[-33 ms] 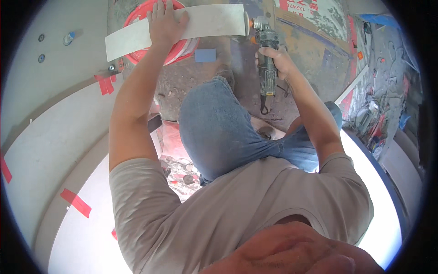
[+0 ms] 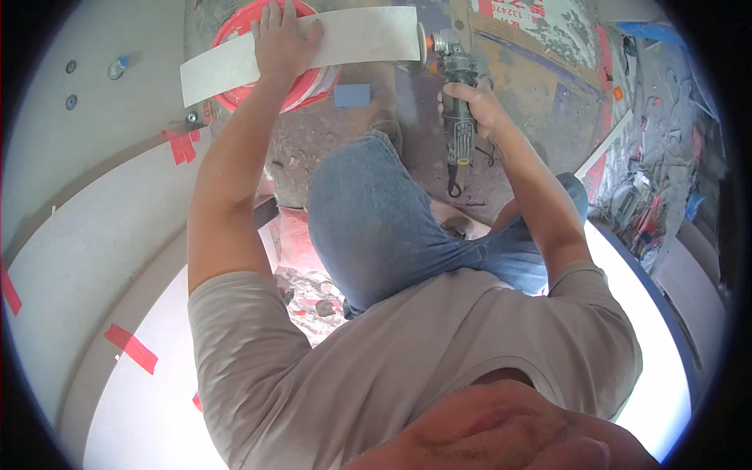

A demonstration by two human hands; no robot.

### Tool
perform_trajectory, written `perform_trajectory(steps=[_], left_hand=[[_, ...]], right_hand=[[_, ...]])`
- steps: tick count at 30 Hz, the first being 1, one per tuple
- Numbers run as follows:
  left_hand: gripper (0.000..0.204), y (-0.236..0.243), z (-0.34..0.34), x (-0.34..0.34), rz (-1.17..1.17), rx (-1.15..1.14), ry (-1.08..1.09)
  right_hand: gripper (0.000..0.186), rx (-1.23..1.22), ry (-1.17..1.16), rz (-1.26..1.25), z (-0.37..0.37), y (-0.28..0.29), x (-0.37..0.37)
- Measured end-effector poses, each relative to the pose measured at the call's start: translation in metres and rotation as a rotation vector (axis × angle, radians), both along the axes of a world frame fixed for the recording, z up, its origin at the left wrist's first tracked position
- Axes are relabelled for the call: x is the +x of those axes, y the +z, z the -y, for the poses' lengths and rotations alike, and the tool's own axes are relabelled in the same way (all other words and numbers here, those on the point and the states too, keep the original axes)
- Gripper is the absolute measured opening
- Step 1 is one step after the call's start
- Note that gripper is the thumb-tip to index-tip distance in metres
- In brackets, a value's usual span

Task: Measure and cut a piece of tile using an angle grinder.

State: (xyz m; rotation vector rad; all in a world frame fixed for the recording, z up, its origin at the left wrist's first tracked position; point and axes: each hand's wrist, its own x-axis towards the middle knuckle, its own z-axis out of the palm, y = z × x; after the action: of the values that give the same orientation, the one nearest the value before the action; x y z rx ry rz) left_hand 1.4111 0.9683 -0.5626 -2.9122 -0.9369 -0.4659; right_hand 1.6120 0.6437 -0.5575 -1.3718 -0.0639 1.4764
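Note:
A long pale strip of board or tile [image 2: 362, 34] lies across a red bucket [image 2: 325, 78]. Flat on the strip rests my left hand [image 2: 283, 45], its fingers spread and pointing away from me. My right hand [image 2: 479, 103] is wrapped round the body of a dark angle grinder [image 2: 460, 69]. The grinder's disc [image 2: 424, 43] stands edge-on at the strip's right end, touching it or very close to it. Whether the disc spins, I cannot tell. A cord leaves the grinder's near end.
A small blue block [image 2: 352, 95] lies on the dusty floor right of the bucket. Pale panels with red tape [image 2: 131, 348] curve along the left. Wooden boards [image 2: 540, 59] lie at the far right, with clutter and plastic sheeting [image 2: 642, 196] beyond. My bent knee [image 2: 368, 188] is between my arms.

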Motion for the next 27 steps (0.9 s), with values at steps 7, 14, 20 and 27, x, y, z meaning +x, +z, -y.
perform_trajectory(steps=[7, 14, 20, 27], left_hand=[[0.075, -0.002, -0.005, 0.000, -0.036, -0.031, 0.025], [0.076, 0.001, -0.004, 0.005, -0.023, -0.023, 0.024], [0.076, 0.001, -0.002, 0.003, -0.054, -0.033, 0.030], [0.073, 0.002, -0.001, 0.005, -0.004, -0.032, -0.009]], right_hand=[[0.028, 0.013, -0.019, -0.059, 0.028, 0.003, -0.026], [0.026, 0.000, -0.113, -0.179, 0.033, -0.003, -0.044], [0.030, -0.062, -0.021, -0.125, 0.009, -0.014, -0.010], [0.029, 0.022, -0.032, -0.067, -0.029, -0.026, 0.029]])
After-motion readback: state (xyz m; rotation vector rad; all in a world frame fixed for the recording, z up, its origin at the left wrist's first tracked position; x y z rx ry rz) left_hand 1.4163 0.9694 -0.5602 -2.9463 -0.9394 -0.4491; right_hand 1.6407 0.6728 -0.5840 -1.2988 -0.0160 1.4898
